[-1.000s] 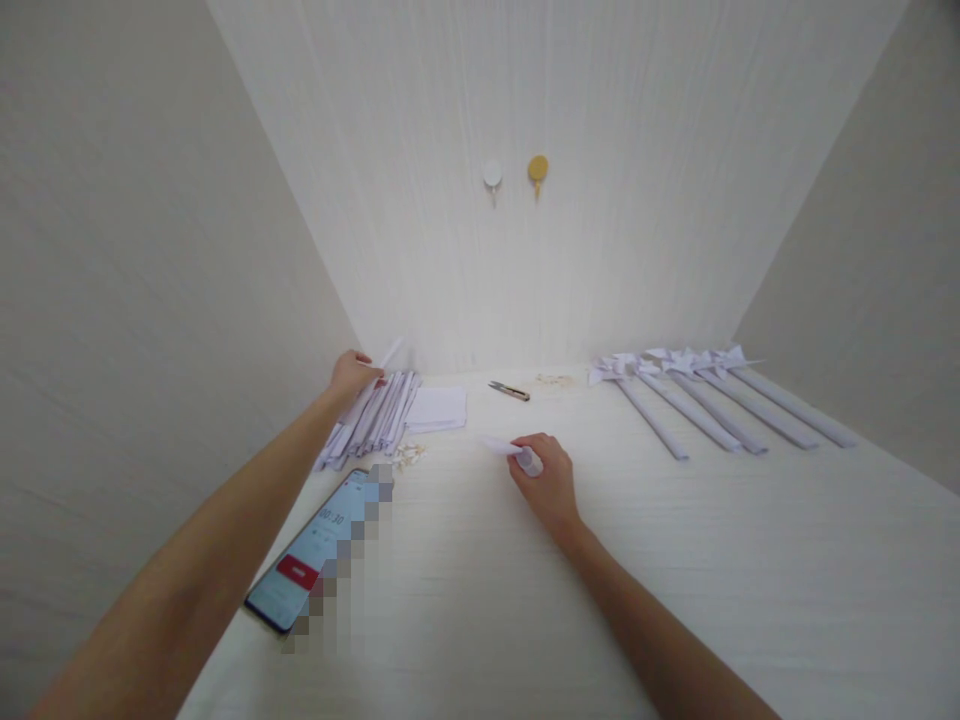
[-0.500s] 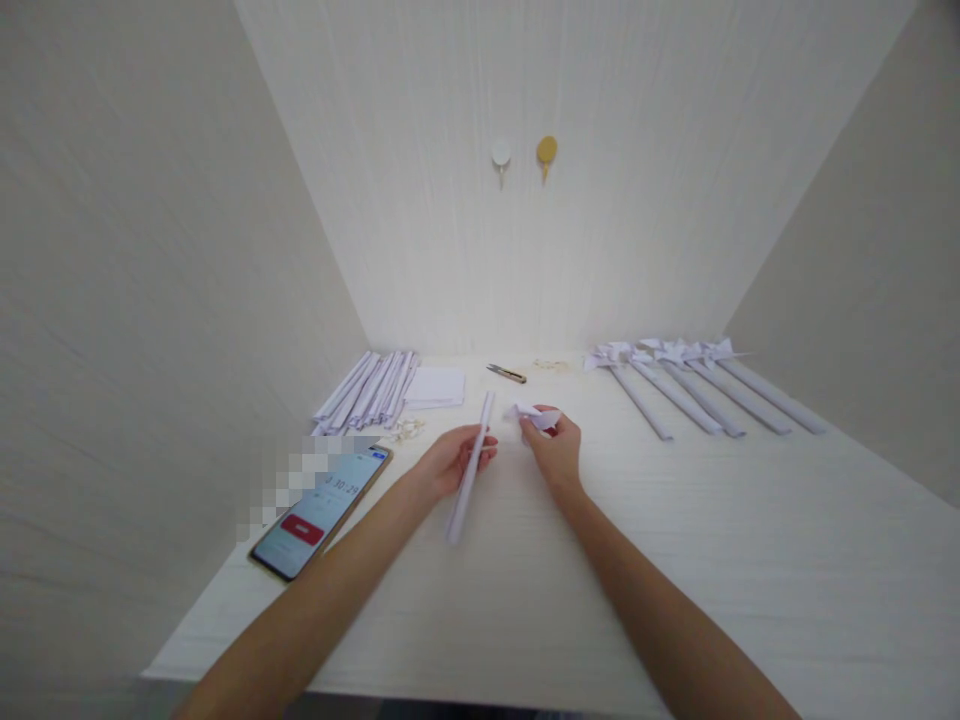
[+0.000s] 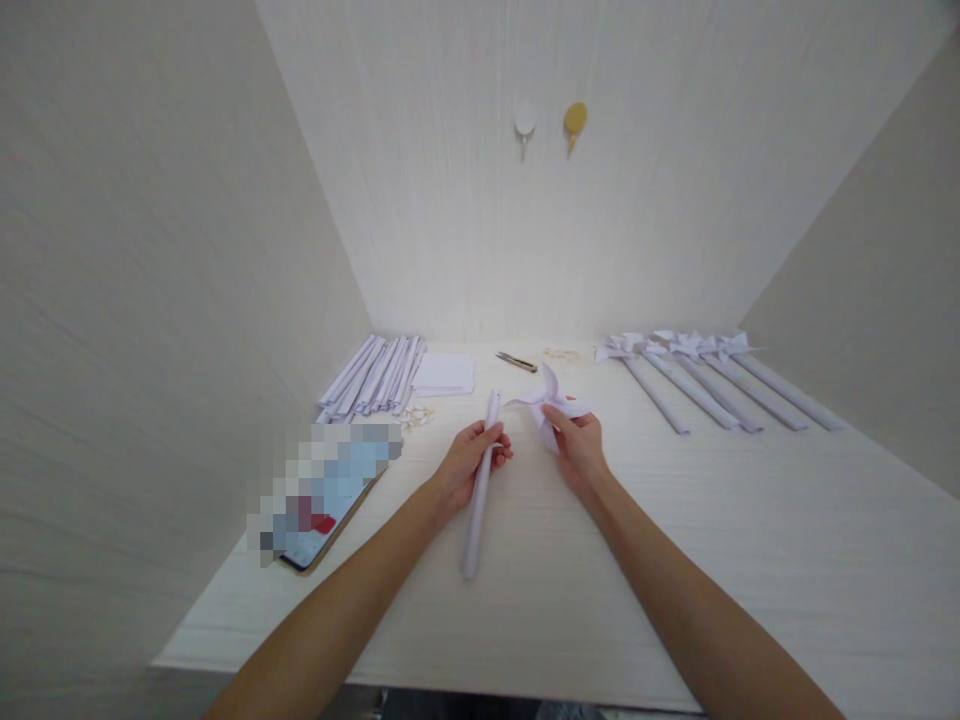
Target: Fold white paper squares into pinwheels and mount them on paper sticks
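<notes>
My left hand (image 3: 469, 462) is closed round a rolled white paper stick (image 3: 478, 500), held near its upper end over the middle of the white table (image 3: 675, 560). My right hand (image 3: 576, 447) pinches a folded white paper pinwheel head (image 3: 549, 402), which sits just right of the stick's top. The two hands are close together and the pinwheel head nearly touches the stick's tip.
A bundle of rolled paper sticks (image 3: 371, 378) and a stack of white paper squares (image 3: 444, 373) lie at the back left. Small snips (image 3: 516, 361) lie at the back centre. Several finished pinwheels (image 3: 697, 385) lie at the back right. A phone (image 3: 322, 500) rests at the left edge. Two wall hooks (image 3: 550, 122) hang above.
My left hand took a stick from the bundle and brought it to the table's middle. My right hand lifted the folded paper, now seen as a pinwheel head, up beside the stick's top.
</notes>
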### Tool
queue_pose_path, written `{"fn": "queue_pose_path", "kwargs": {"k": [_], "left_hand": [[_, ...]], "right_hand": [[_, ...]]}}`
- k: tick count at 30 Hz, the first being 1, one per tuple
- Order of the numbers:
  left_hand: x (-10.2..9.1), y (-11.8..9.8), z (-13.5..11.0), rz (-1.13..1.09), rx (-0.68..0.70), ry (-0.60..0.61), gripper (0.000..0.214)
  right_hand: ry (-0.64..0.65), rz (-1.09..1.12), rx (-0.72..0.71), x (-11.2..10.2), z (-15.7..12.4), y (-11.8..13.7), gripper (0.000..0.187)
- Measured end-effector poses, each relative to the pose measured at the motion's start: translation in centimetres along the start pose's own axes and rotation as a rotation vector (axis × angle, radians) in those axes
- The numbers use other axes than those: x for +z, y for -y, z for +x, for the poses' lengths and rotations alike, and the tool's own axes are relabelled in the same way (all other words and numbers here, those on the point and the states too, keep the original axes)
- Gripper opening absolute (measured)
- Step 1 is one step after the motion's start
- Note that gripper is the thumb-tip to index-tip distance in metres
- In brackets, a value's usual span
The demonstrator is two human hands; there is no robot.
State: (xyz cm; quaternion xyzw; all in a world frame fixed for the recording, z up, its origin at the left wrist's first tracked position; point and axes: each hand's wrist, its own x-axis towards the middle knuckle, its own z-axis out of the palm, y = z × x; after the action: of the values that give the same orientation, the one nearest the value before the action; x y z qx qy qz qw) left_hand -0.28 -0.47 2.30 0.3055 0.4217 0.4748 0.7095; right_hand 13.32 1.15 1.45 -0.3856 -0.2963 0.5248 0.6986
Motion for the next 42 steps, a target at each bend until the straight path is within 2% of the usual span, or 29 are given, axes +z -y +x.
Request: {"fn": "queue_pose_path", "kwargs": {"k": [4, 7, 16, 33, 42], "left_hand": [[0.4, -0.1, -0.2, 0.044, -0.016, -0.030, 0.013], [0.4, -0.1, -0.2, 0.052, -0.018, -0.039, 0.013], [0.2, 0.0, -0.1, 0.063, -0.022, -0.001, 0.017], [0.2, -0.1, -0.5, 0.111, 0.013, 0.100, 0.009], [-0.2, 0.1, -0.4, 0.095, 0.014, 0.110, 0.008]], "right_hand": [[0.116, 0.067, 0.166, 0.2, -0.4, 0.5, 0.021], [0.159, 0.105, 0.207, 0.1, -0.5, 0.8, 0.016], [0.102, 0.265, 0.333, -0.8, 0.0, 0.8, 0.012], [0.137, 0.314, 0.371, -0.4, -0.5, 1.2, 0.012], [0.151, 0.316, 0.369, -0.4, -0.4, 1.0, 0.012]]}}
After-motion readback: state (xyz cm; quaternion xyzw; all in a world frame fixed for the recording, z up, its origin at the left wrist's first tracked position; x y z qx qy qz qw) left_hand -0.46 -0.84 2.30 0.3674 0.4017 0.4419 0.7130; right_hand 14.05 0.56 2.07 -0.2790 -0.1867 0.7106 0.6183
